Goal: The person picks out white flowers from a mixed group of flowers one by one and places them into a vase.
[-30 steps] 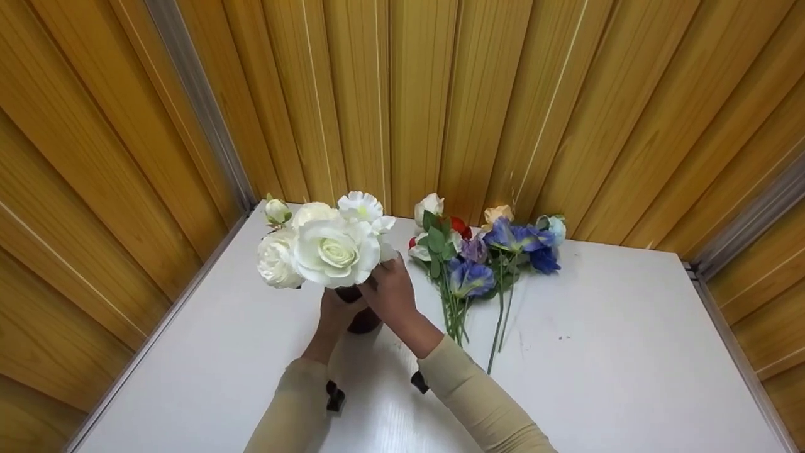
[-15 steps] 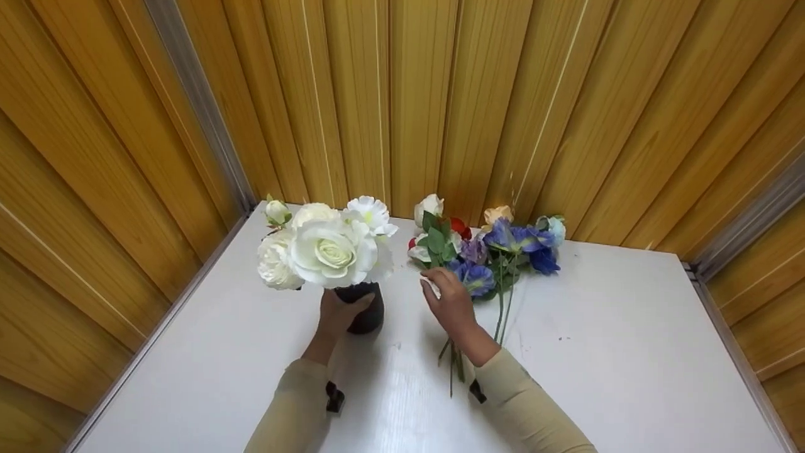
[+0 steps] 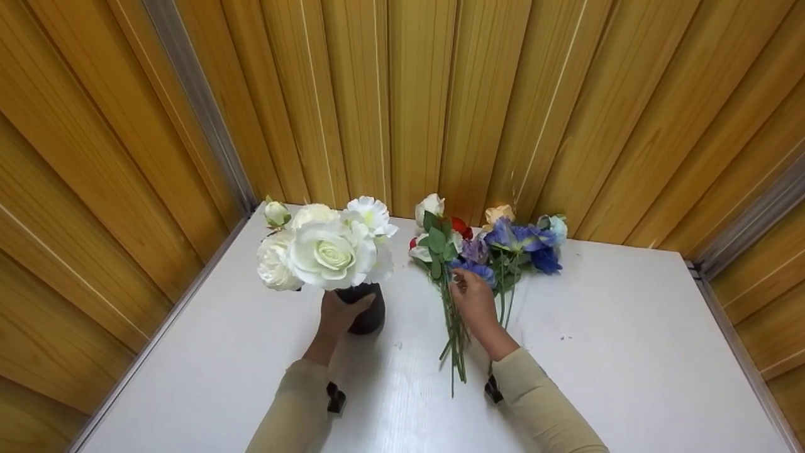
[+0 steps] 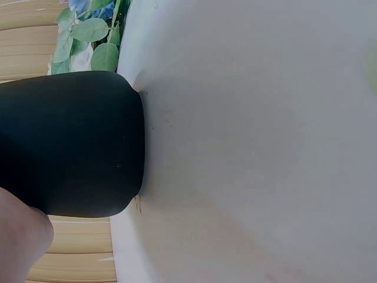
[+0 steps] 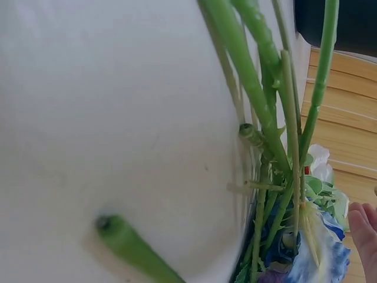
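Note:
My left hand (image 3: 339,314) grips a dark vase (image 3: 368,311), with the thumb across its front. The vase stands on the white table and holds several white flowers (image 3: 333,251), the largest a rose at the front. In the left wrist view, part of the hand (image 4: 23,236) lies against the dark vase (image 4: 76,147). My right hand (image 3: 476,302) is over the pile of loose flowers, its bent fingers beside a blue flower (image 3: 481,272) and green stems (image 3: 454,340). In the right wrist view, its fingertips (image 5: 364,227) show at the edge, apart from the stems.
The loose pile also has red, purple, peach and white blooms (image 3: 431,206) with green leaves (image 3: 437,240). Stems point toward the front of the white table (image 3: 616,340). Wood-patterned panels (image 3: 415,107) rise behind and at both sides.
My right hand has left the flowers in the vase and moved right to the loose pile, reaching farther over it. My left hand has kept its grip on the vase.

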Tool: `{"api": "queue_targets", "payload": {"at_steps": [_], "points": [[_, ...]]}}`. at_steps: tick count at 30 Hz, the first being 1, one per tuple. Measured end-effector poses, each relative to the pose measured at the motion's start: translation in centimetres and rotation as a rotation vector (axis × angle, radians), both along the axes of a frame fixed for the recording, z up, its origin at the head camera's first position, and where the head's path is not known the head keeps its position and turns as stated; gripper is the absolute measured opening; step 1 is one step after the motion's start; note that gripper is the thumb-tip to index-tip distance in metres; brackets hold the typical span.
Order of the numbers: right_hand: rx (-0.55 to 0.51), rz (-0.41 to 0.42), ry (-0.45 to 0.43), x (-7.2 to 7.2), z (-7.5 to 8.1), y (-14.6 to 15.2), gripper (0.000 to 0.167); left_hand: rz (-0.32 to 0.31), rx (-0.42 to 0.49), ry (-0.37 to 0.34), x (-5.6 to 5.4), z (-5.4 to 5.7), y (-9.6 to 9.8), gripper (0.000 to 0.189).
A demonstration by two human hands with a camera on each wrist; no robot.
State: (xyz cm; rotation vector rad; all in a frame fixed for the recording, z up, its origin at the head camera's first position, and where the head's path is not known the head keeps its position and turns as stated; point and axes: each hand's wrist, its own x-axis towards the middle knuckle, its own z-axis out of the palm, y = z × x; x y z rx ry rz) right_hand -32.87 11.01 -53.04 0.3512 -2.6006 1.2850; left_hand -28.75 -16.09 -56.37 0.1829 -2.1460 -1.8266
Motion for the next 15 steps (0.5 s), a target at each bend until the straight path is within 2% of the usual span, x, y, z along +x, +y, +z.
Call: {"api": "queue_targets", "payload": {"at_steps": [6, 15], "points": [[-0.009, 0.003, -0.051, -0.22, 0.1, 0.1, 0.034, 0.004, 0.005, -0.006, 0.13, 0.22, 0.12, 0.088], [0.011, 0.005, -0.143, -0.82, 0.11, 0.08, 0.04, -0.004, -0.003, 0.038, 0.3, 0.29, 0.11, 0.09]]}}
